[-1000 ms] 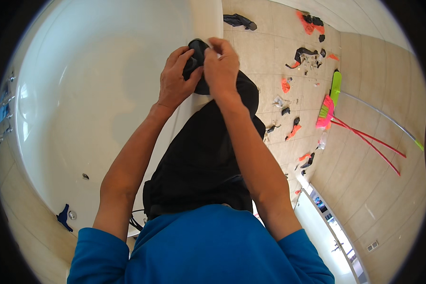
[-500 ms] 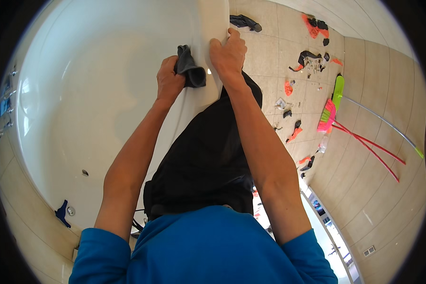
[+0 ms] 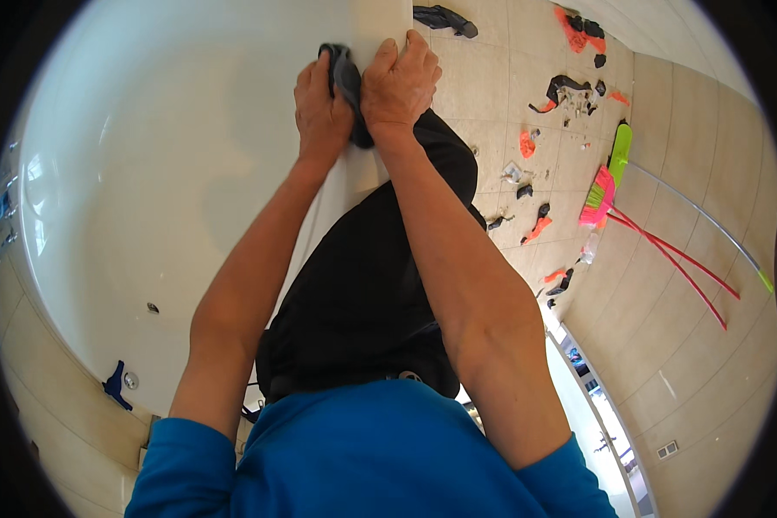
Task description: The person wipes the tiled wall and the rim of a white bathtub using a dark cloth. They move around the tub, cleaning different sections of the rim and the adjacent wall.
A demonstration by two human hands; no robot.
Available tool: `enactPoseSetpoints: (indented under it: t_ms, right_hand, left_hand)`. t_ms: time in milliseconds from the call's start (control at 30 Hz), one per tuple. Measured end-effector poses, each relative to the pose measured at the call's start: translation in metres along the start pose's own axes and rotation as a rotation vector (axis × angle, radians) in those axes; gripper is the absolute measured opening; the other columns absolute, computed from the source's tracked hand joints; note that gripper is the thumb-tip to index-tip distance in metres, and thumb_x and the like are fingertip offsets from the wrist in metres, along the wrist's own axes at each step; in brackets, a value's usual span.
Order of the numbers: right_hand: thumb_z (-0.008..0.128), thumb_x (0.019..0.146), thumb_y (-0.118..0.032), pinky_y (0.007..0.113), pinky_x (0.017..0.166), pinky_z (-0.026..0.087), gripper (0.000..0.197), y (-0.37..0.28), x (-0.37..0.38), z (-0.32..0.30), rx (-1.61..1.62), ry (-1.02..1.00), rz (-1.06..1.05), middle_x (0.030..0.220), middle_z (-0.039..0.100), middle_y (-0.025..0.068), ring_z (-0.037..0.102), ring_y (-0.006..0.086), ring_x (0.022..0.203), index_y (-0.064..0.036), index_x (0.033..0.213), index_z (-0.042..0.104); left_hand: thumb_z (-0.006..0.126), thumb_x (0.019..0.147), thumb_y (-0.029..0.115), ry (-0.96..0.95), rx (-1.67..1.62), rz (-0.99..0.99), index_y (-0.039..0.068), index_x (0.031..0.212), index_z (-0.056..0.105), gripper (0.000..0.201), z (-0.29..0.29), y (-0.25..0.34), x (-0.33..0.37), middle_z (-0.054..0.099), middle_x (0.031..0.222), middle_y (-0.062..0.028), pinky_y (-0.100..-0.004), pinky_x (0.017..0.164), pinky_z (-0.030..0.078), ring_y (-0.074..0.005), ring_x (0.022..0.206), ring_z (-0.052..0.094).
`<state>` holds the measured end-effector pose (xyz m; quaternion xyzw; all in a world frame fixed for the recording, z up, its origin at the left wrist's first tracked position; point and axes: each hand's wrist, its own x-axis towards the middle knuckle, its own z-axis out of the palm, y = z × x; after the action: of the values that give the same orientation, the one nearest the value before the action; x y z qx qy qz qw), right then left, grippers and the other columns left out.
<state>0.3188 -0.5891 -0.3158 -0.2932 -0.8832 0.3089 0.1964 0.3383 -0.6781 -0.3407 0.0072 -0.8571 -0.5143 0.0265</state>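
1. You are leaning over a big white tub, which is filling the left half of the view; its smooth basin is curving away under your arms.
2. The tiled floor is lying to the right of the tub, with beige tiles running out toward the rim of the picture.
3. Your legs in black trousers are standing just beside the tub's rim, between the tub and the open floor.
4. A broom with a green head and pink bristles is lying on the floor well to the right, its red handles stretching away to the right.
5. Scraps of orange and black cloth are lying scattered over the tiles near the top right, well apart from you.
6. Your right hand is pressing down on the rim, its grip closing on the right side of the rag, fingers curled over the edge.
7. Your left hand is sitting just beside it, on the tub side, its grip holding the same rag from the left.
8. The rag, dark grey and bunched, is being pinched between both hands, touching the rim near the top of the view.
9. A small blue thing is lying at the tub's lower left edge, beside a round metal fitting.
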Motion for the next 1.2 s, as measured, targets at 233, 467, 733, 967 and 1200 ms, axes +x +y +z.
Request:
enactPoseSetpoints:
  t_ms: [233, 467, 733, 967, 1200]
  right_hand:
    - [0.055, 0.093, -0.022, 0.048, 0.087, 0.043, 0.036, -0.006, -0.001, 0.003, -0.023, 0.027, 0.016, 0.119, 0.055, 0.0186, 0.051, 0.038, 0.106, -0.0035, 0.124, 0.054]
    - [0.056, 0.093, -0.022, 0.047, 0.086, 0.043, 0.036, -0.003, -0.004, 0.004, -0.018, 0.035, 0.007, 0.119, 0.055, 0.0163, 0.051, 0.0366, 0.105, -0.0035, 0.124, 0.055]
    - [0.056, 0.094, -0.021, 0.047, 0.087, 0.042, 0.036, -0.004, -0.003, 0.001, -0.013, 0.017, -0.011, 0.119, 0.055, 0.0169, 0.051, 0.0367, 0.105, -0.0025, 0.125, 0.055]
    - [0.054, 0.095, -0.021, 0.046, 0.088, 0.041, 0.035, -0.007, -0.003, -0.003, -0.041, -0.008, 0.028, 0.12, 0.055, 0.0169, 0.051, 0.036, 0.107, -0.0022, 0.125, 0.054]
    - [0.055, 0.094, -0.021, 0.046, 0.087, 0.041, 0.034, -0.006, -0.005, 0.003, 0.004, 0.0, 0.034, 0.12, 0.055, 0.0168, 0.05, 0.0364, 0.107, -0.0022, 0.122, 0.054]
  left_hand:
    - [0.048, 0.097, 0.021, -0.101, -0.099, -0.262, 0.003, 0.136, 0.054, 0.044, -0.001, 0.007, 0.042, 0.053, 0.134, -0.0201, -0.0406, 0.108, 0.036, -0.0361, 0.127, 0.046]
    - [0.043, 0.099, 0.011, -0.088, -0.21, -0.08, 0.004, 0.139, 0.053, 0.042, -0.011, 0.017, -0.003, 0.045, 0.146, -0.012, -0.0348, 0.114, 0.031, -0.0262, 0.136, 0.041]
    - [0.058, 0.093, 0.018, 0.05, -0.148, 0.212, 0.003, 0.135, 0.056, 0.044, 0.016, -0.006, 0.075, 0.047, 0.142, -0.0228, -0.0401, 0.113, 0.033, -0.0366, 0.132, 0.044]
    - [0.058, 0.095, 0.014, 0.015, -0.038, 0.28, 0.0, 0.139, 0.051, 0.046, 0.011, 0.013, 0.063, 0.048, 0.14, -0.0244, -0.0404, 0.111, 0.036, -0.0382, 0.129, 0.047]
    - [0.058, 0.095, 0.018, 0.045, 0.038, 0.344, 0.004, 0.136, 0.055, 0.044, 0.018, 0.012, 0.081, 0.045, 0.141, -0.028, -0.0443, 0.11, 0.035, -0.0436, 0.129, 0.044]
